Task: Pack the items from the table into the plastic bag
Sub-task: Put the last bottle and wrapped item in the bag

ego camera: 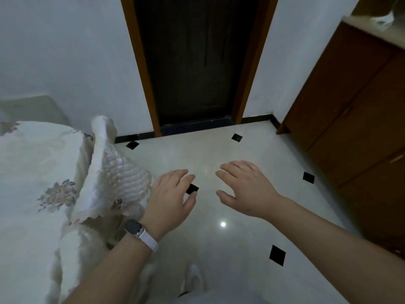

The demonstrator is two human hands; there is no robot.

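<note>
A pale, glossy tiled floor [221, 244] with small black diamond insets [277, 255] is filling the middle of the view, and a lamp is reflecting in it as a bright spot. At twelve o'clock a dark door [195, 62] is standing in a brown wooden frame. A brown cabinet [350, 119] is running along the wall from one to four o'clock; on its top something pale [382, 20] is lying (too blurred to tell what). The table [28, 172] is sitting at nine o'clock under a cream flowered tablecloth [114, 178], whose corner is folding upward.

The left hand [171, 198] is hovering over the floor just beside the cloth's edge, fingers relaxed and slightly spread, holding nothing. A watch [134, 227] with a white strap is sitting on its wrist. The right hand [247, 189] is reaching forward at the centre, palm down, fingers loose, also gripping nothing. The two hands are near each other but apart. At six o'clock a white shoe [194, 279] is showing.
</note>
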